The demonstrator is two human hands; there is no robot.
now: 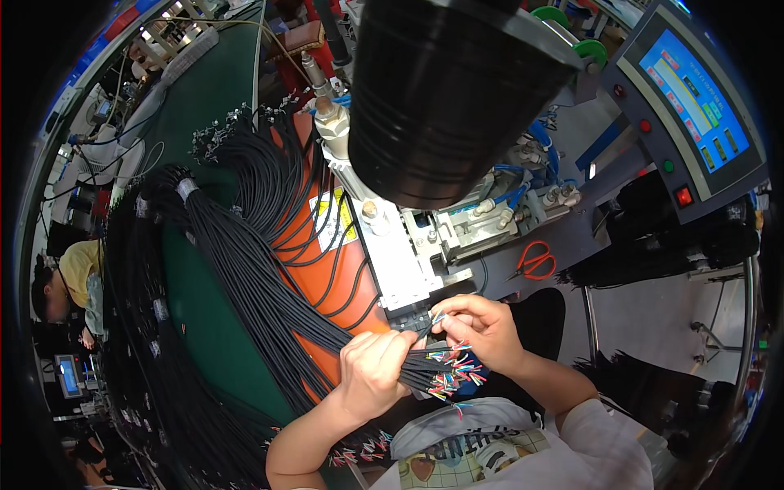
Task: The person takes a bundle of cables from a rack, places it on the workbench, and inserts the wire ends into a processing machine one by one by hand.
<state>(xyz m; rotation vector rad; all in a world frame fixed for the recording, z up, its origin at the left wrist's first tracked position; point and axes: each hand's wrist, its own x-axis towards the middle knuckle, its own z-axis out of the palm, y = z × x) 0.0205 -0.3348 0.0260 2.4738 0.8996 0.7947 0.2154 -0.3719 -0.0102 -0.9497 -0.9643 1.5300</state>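
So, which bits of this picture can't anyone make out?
All in the head view:
Stretch of black cables inside the left hand: covered by it.
Number of coloured wires at the right hand: too small to count.
Top of the black cylinder: cut off by the upper edge.
Machine behind that cylinder: blocked by it.

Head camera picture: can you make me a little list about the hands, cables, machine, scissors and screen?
Left hand: closed around black cables
Right hand: pinching thin coloured wires
Cable ends: colourful, fanned out between the hands
Machine: silvery metal, just beyond the hands
Scissors: red-handled, untouched, right of the machine
Screen: lit blue, upper right
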